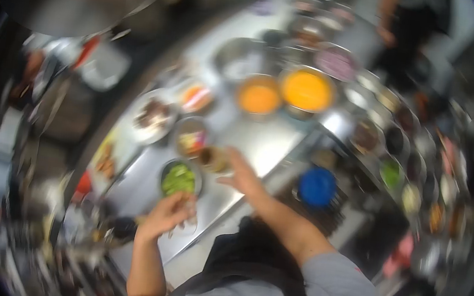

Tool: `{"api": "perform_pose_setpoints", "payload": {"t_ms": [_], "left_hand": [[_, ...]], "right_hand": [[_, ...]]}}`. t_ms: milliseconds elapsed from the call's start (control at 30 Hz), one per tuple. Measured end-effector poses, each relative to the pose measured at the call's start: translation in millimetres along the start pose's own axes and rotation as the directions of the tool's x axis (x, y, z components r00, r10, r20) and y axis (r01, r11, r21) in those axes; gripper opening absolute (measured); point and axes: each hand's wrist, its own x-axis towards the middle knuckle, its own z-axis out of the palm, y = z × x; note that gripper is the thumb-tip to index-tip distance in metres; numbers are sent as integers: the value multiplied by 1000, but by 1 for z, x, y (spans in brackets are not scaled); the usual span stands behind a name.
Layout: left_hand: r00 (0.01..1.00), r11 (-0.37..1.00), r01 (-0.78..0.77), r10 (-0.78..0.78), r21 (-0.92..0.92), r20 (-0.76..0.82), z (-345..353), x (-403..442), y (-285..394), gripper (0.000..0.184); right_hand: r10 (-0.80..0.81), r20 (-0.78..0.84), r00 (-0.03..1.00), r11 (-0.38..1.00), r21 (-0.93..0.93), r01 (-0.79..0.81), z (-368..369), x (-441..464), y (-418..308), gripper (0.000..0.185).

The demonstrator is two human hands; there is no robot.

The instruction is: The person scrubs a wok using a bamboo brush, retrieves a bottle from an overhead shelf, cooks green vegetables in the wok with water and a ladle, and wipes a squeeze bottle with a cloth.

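My left hand is over the steel counter, just below a bowl of chopped green pieces. Its fingers are smeared by motion, and whether they hold anything does not show. Fingers apart, my right hand reaches beside a small brown container; contact between them cannot be made out. A bowl with red, yellow and white contents stands just above the green one. The whole view is blurred.
Farther up are a plate of dark and white pieces, an orange-filled bowl and a yellow-orange one. A blue round object lies right of my right arm. Several containers line the right. Another person stands at the top right.
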Motion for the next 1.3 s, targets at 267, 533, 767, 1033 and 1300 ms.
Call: {"api": "perform_pose_setpoints", "payload": {"t_ms": [267,533,767,1033,1300], "left_hand": [[834,992,-1,-71,130,547,123,79,-37,33],[666,908,-338,44,248,745,283,100,20,45],[436,639,-698,20,324,900,475,89,50,55],[187,345,-918,-64,197,980,648,42,99,63],[26,641,-764,152,-79,988,776,73,142,54]], "right_hand": [[430,-444,786,799,-218,-560,-149,-269,-64,25],[-67,-919,-388,-150,394,-907,-152,-633,-188,28],[56,-506,-861,50,863,-503,-16,-696,-160,40],[-101,-409,-907,229,878,-421,-15,-705,-168,27],[49,-380,-924,647,716,-260,-215,-649,-235,28]]}}
